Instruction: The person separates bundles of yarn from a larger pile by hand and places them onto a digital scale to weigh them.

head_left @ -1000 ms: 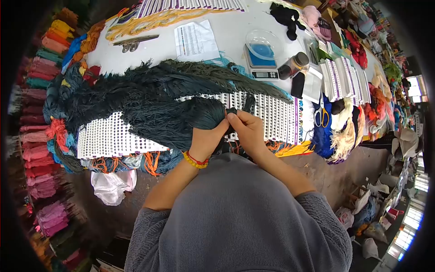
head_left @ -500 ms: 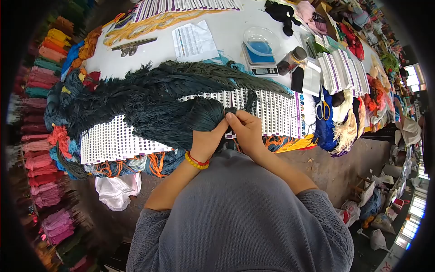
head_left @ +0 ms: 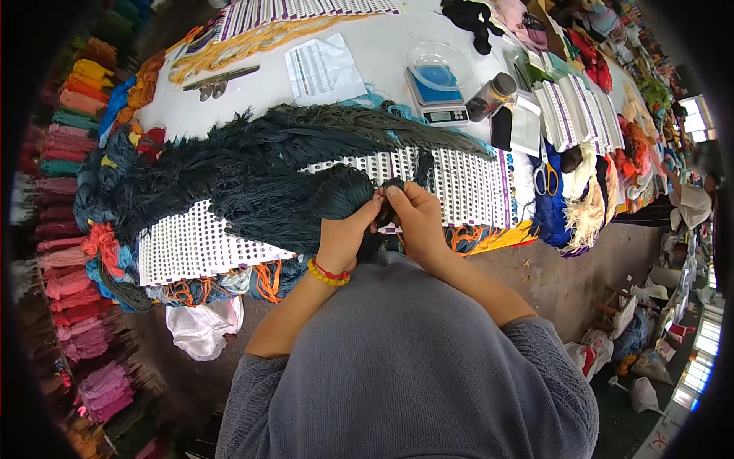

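A thick skein of dark teal thread (head_left: 342,193) is gathered near the table's front edge. My left hand (head_left: 348,233) is closed around its bundled end, thumb and fingers pinching near the tip. Close beside it, my right hand (head_left: 417,220) pinches a small dark loop of the same thread between thumb and fingers. The fingertips of both hands almost meet. More dark thread (head_left: 206,164) spreads to the left in a long frayed heap. Under it lie white cards with rows of dark holes (head_left: 206,245).
Behind the thread are a digital scale (head_left: 436,88) with a clear bowl, a dark jar (head_left: 491,98), a printed sheet (head_left: 325,69) and large scissors (head_left: 222,80). At the right, orange-handled scissors (head_left: 546,177) lie by coloured skeins. A white bag (head_left: 205,327) rests on the floor.
My hands have drawn slightly apart at the fingertips, and the dark loop at my right fingers shows more. The view has shifted a little; the table things otherwise stay put.
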Demonstrator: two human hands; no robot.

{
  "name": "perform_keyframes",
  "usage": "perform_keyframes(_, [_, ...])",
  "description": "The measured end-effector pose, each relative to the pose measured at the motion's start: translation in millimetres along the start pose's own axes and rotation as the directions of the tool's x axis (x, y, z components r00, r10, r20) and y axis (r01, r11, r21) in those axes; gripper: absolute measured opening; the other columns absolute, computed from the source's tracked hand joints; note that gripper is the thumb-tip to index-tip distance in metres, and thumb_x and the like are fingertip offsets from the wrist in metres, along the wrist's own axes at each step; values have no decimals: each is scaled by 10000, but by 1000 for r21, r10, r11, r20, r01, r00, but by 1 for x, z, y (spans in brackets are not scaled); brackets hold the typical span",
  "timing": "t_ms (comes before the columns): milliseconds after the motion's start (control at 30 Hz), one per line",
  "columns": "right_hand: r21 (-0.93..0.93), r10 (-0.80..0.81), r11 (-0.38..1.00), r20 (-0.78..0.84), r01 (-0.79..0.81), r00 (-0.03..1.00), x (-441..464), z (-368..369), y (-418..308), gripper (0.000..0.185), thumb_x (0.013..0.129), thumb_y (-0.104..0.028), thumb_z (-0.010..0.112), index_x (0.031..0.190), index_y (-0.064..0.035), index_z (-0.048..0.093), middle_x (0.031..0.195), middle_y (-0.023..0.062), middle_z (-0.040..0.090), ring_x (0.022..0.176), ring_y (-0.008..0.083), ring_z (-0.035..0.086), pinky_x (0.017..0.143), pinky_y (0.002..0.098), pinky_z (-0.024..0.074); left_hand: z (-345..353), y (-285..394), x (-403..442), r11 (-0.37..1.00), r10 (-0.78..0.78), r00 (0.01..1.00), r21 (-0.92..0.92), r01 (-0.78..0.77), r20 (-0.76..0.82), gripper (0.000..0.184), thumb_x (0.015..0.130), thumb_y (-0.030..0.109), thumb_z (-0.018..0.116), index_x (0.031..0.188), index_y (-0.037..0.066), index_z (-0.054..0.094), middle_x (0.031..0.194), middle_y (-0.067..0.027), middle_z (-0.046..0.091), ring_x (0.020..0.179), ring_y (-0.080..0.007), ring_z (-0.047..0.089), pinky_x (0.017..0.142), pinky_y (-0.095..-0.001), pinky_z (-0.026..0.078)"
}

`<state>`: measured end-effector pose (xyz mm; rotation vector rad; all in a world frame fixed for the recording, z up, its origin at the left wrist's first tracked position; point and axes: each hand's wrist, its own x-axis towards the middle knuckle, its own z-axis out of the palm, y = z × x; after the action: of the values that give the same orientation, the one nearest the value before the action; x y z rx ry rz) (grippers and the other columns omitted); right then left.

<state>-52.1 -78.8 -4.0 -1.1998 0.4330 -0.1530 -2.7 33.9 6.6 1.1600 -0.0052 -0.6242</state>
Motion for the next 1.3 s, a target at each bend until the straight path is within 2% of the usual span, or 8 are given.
perform_keyframes(100, [163,58,985,9,-59,998,-1,3,-2,175,880,-125,475,854,17,574,691,46,584,546,79,512,509,202,389,-2,-1,1,1000,-1,1000,22,0,18,103,782,40,588,882,18,603,727,-6,573,566,-72,488,504,-202,385])
perform_keyframes(467, [-134,-118,984,-10,116,993,6,-3,19,226,856,-138,534,673,-10,502,581,-46,439,533,4,324,445,198,270,-6,-9,5,983,117,993,145,-114,-10,77,790,43,600,860,15,612,764,12,586,601,-35,504,502,-179,392])
perform_keyframes(667, [-72,-20,997,7,20,1000,12,-11,26,106,854,-77,523,848,12,581,742,3,576,654,40,502,578,188,414,-8,-8,5,986,74,997,149,-73,0,83,793,48,590,867,18,614,740,18,575,590,-34,501,491,-178,386])
perform_keyframes(900, [24,34,999,36,-35,999,11,-11,21,132,863,-94,519,898,16,584,760,7,581,657,45,503,589,191,419,-7,-13,8,977,136,991,168,-134,0,91,792,54,593,872,14,615,740,14,578,602,-37,507,512,-189,400])
perform_keyframes(1000, [-177,-23,984,37,29,999,12,-15,27,139,863,-99,520,900,18,584,775,9,585,659,49,505,593,194,424,-9,-13,8,935,192,981,295,-194,38,90,794,50,592,871,9,615,750,12,582,614,-42,512,523,-192,406])
perform_keyframes(1067, [11,45,999,3,-45,999,10,-9,17,128,857,-91,529,887,19,586,778,12,588,663,49,503,595,192,421,-7,-10,6,973,94,996,210,-92,0,84,795,46,591,867,12,616,753,13,583,614,-43,511,522,-189,401])
perform_keyframes(1200, [44,27,999,19,-27,999,9,-11,20,121,855,-94,533,870,15,584,760,6,584,662,48,500,595,192,417,-5,-7,6,982,53,998,182,-48,-23,79,795,45,591,863,15,616,750,17,581,610,-43,509,519,-191,400])
perform_keyframes(1300, [-239,-27,970,42,37,999,12,-20,34,116,853,-98,537,852,10,580,746,-1,581,668,46,503,587,195,414,-8,-10,6,975,104,995,196,-103,1,82,795,51,592,866,21,620,744,20,577,596,-42,503,505,-193,396])
